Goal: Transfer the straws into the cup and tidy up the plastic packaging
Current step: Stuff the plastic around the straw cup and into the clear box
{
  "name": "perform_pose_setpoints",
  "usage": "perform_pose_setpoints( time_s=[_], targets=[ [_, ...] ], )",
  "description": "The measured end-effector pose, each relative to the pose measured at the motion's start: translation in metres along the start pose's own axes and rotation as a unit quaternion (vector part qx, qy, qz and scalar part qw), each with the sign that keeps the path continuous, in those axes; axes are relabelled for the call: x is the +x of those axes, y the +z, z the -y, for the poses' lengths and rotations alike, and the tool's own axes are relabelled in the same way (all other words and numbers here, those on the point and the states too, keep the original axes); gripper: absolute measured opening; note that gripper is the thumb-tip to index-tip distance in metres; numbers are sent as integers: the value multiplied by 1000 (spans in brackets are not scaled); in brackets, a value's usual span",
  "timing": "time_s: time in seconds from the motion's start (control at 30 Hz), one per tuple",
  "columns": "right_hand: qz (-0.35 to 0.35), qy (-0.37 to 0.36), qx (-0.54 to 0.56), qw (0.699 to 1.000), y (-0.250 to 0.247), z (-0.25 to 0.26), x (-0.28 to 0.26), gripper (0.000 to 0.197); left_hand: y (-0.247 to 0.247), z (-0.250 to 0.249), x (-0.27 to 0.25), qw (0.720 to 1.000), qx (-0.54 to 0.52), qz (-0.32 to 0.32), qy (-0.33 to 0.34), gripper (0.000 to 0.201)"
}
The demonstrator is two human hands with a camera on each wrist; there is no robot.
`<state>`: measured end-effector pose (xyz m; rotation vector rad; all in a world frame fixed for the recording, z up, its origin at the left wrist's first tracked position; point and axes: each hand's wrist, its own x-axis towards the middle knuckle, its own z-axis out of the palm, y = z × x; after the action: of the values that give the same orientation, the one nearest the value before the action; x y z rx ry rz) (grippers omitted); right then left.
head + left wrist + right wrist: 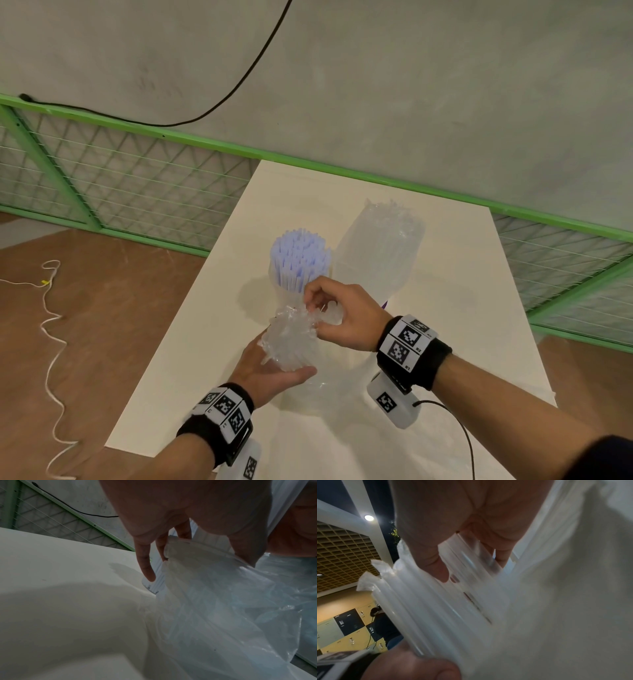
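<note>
A clear cup stands mid-table, packed with upright bluish-white straws. In front of it my left hand grips, from below, a bundle of wrapped straws still in its clear plastic bag. My right hand pinches several straw tops at the bundle's upper end. In the right wrist view the thumb presses those straws against the fingers. The left wrist view shows my left hand curled round the bag's neck.
A second clear bag of straws leans behind and right of the cup. The white table ends at a green mesh fence. A white cord lies on the brown floor to the left.
</note>
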<state>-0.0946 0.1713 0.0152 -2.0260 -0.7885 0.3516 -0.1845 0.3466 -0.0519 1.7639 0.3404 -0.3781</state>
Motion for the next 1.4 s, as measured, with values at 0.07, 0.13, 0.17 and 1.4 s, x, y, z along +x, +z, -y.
perform_pose_setpoints(
  time_s=[0.07, 0.13, 0.17, 1.4],
  targets=[
    [-2, -11, -17, 1000, 2, -2, 1, 38, 0, -1, 1, 1000, 2, 0, 3, 63],
    [-10, -33, -34, 999, 3, -3, 1, 35, 0, -3, 0, 1000, 4, 2, 10, 57],
    [-15, -36, -37, 999, 3, -3, 2, 31, 1, -4, 0, 1000, 4, 3, 14, 56],
    [-243, -39, -37, 969, -18, -20, -14, 13, 7, -8, 9, 1000, 12, -10, -5, 50]
  ],
)
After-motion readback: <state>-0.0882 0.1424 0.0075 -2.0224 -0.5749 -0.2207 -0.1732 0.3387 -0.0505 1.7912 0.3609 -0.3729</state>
